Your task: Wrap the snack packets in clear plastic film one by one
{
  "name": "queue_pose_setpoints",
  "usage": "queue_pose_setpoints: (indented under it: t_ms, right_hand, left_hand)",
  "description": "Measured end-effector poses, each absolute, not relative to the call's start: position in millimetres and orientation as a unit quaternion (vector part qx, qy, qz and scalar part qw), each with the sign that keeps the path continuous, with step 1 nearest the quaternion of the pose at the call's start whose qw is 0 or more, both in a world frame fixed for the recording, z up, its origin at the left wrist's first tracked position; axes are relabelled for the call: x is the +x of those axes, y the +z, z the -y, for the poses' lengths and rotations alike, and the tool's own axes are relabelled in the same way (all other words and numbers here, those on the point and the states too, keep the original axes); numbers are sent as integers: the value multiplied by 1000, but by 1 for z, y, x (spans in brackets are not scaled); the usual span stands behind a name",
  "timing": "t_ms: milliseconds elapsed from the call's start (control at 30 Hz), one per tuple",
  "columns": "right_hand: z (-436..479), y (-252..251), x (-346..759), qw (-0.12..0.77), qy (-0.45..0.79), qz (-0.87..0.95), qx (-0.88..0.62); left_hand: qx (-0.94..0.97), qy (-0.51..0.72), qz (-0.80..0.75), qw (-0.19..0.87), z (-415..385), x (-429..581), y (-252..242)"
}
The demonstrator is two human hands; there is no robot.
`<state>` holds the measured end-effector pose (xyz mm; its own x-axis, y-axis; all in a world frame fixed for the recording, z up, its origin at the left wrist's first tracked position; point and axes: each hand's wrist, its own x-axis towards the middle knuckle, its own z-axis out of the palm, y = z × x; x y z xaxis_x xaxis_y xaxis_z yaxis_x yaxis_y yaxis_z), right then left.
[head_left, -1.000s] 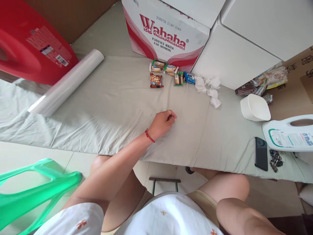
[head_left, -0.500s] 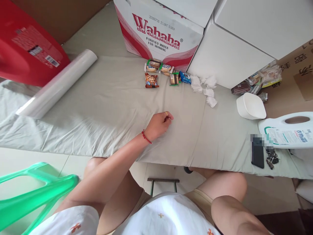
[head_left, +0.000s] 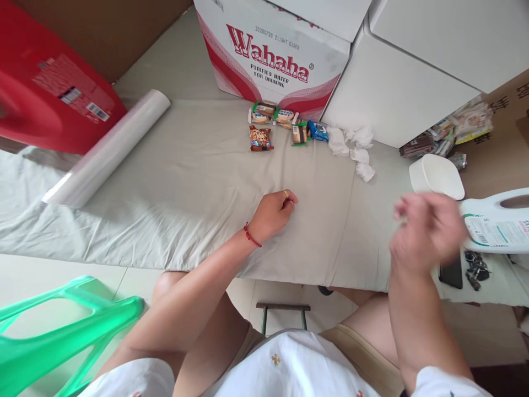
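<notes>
My left hand (head_left: 275, 214) rests on the pale table cloth with its fingers curled in, a ring on one finger and a red cord bracelet at the wrist. Nothing shows in it. My right hand (head_left: 427, 229) is raised above the right side of the table, smeared by motion, so its fingers and any contents are unclear. It is near the white plastic bowl (head_left: 437, 175) and partly covers the black phone (head_left: 450, 274). Beyond my left hand lies a brown cookie packet (head_left: 260, 138), with several wrapped snacks (head_left: 285, 116) behind it and a blue packet (head_left: 318, 130) alongside.
Crumpled white tissues (head_left: 359, 149) lie right of the snacks. A Wahaha carton (head_left: 276, 60) and white cabinet (head_left: 397, 82) stand behind. At left are a plastic-film roll (head_left: 111, 146) and red jug (head_left: 53, 94). A white detergent bottle (head_left: 496, 226) and keys (head_left: 476, 270) lie right.
My right hand has come up into view over the right of the table. My left hand stays on the cloth. The whole view has shifted slightly.
</notes>
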<state>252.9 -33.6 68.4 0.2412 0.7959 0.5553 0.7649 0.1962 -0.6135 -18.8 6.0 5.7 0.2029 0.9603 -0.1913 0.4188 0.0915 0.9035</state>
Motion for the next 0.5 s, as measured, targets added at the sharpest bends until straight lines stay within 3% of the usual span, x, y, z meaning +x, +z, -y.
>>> queue_pose_setpoints:
  t_ms: [67,233,367,500]
  right_hand:
    - [-27,46,267,443,17,611,-656]
    - [-120,-2,300,284,39,583,-760]
    - [-85,-7,269,376,49,623,-684]
    - [-17,-5,205,468,140,689,-536]
  left_hand:
    - [605,286,-563,484,-6,-19,5]
    - [600,304,-551,493,-7,-17,-1]
    - [560,350,-520,542,-6,-14,-1]
    - [513,377,-461,618,-2,-7,-1]
